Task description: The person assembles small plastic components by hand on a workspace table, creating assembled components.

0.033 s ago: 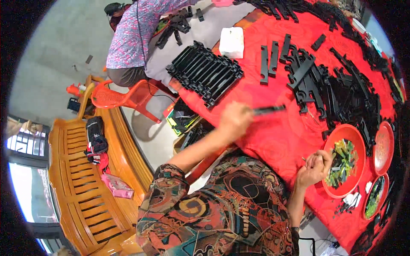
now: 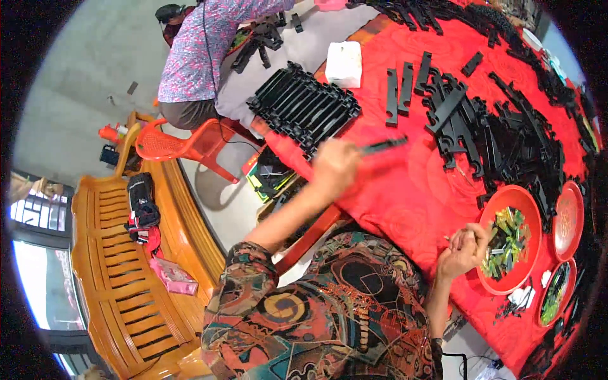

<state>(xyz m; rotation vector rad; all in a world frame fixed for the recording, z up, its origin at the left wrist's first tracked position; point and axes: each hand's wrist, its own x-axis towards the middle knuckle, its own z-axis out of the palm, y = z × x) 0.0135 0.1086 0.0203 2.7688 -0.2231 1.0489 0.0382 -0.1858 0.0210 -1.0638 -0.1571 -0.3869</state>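
A short black plastic strip (image 2: 385, 145) juts out to the right from my left hand (image 2: 335, 166), which is closed around its near end and slightly blurred. This hand is at the front edge of a stack of black plastic strips (image 2: 304, 104), laid side by side in a block. Beside the left rim of a red bowl (image 2: 535, 221), my right hand (image 2: 467, 250) is closed, fingers curled together; what it holds, if anything, is hidden. Small green, yellow and dark pieces (image 2: 505, 247) lie in the bowl.
A heap of loose black strips (image 2: 500, 139) covers the right of the red tablecloth (image 2: 405, 215). A white block (image 2: 344, 64) stands behind the stack. Two smaller red dishes (image 2: 569, 221) flank the bowl. Another person (image 2: 196, 57) sits at far left, by a wooden bench (image 2: 120, 266).
My left hand has moved left and slightly up with the black strip, closer to the stack. My right hand has barely shifted beside the bowl.
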